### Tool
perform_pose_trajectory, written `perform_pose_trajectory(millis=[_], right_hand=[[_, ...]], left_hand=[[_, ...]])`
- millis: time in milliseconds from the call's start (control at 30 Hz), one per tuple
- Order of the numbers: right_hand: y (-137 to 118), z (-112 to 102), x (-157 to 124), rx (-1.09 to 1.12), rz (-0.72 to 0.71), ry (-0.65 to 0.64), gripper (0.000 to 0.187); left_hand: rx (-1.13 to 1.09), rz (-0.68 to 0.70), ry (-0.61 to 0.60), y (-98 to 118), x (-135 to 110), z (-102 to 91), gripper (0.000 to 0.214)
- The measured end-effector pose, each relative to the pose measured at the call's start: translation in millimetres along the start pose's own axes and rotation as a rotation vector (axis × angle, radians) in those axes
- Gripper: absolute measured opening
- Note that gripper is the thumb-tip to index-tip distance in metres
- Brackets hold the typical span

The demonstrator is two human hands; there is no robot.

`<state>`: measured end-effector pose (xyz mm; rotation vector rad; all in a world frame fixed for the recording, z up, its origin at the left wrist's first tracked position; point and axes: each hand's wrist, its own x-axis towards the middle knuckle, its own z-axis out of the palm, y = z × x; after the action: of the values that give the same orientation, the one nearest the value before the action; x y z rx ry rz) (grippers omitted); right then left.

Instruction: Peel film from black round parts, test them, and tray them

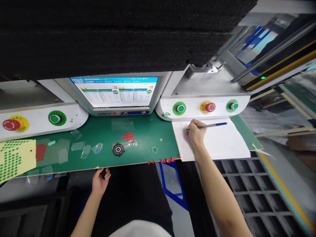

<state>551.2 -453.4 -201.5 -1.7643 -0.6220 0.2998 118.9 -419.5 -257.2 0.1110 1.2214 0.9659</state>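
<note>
My right hand point(197, 133) is closed around a pen point(214, 125) with a blue cap end, its tip on a sheet of lined paper point(222, 144). The paper lies at the right end of the green bench top point(145, 149). Below the bench's front edge, my left hand point(100, 181) is closed on a small dark object point(103, 173); the fingers hide most of it. A round black part point(118, 149) with a pale ringed centre rests on the bench, beside a clear sheet of red stickers point(129, 138).
A monitor point(116, 93) stands behind the bench, between panels with green buttons point(181, 108) and red emergency stops point(210, 107). A yellow sheet of green dots point(17, 158) lies at left. Black compartment trays point(256, 184) sit low at right. Black foam point(111, 36) fills the top.
</note>
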Motion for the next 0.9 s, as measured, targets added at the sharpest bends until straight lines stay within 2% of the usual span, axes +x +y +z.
perform_pose_trajectory(millis=[300,533,733,800,900], right_hand=[[1,0,-1,-0.022,0.019,-0.006,0.028],[6,-1,3,-0.046,0.027,0.019,0.027],[10,5,3,-0.104,0.020,0.040,0.028],[6,3,3,-0.160,-0.001,0.031,0.028],[-3,-12,-1,-0.291,-0.051,0.030,0.030]], left_hand=[[0.012,0.001,0.008,-1,1,-1.5,0.018],[0.050,0.003,0.017,1,-2,2.9,0.022],[0.123,0.031,0.033,1,-9,10.0,0.027],[0.158,0.060,0.037,2,-12,12.1,0.025],[0.217,0.111,0.049,4,-22,12.8,0.023]])
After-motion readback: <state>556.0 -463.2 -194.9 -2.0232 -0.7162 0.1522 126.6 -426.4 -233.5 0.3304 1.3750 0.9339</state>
